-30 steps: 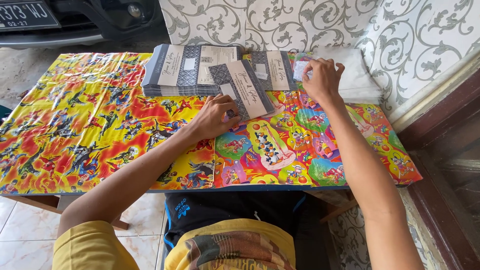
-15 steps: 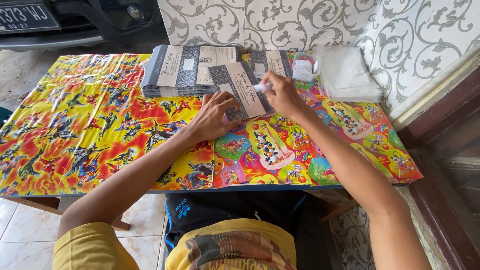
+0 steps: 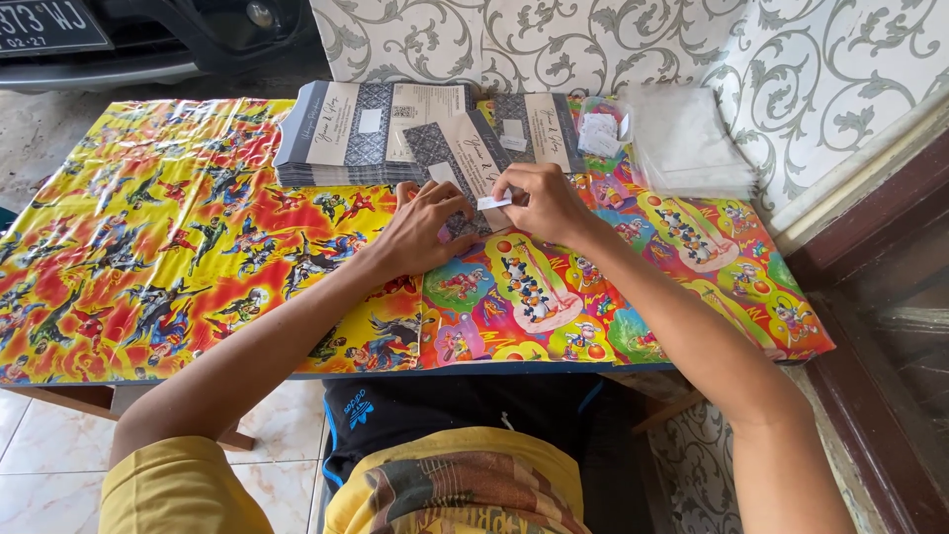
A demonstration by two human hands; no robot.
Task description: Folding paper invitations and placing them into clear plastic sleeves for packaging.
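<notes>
Sticker: your right hand [image 3: 546, 203] pinches a small white sticker [image 3: 492, 203] over the card.
Card: a grey-and-beige card [image 3: 465, 163] lies at the table's far middle, under your left hand [image 3: 423, 227], fingers spread flat.
Nearby: card stack [image 3: 368, 133] behind, clear bags [image 3: 682, 143] to the right, colourful tablecloth [image 3: 178, 247].

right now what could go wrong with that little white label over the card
1. The small white label, pinched in the right hand, could land crooked on the patterned card.
2. The left hand covers part of the card, so placement may be hard to judge.
3. The card lies on glossy table covering and might slide.
</notes>
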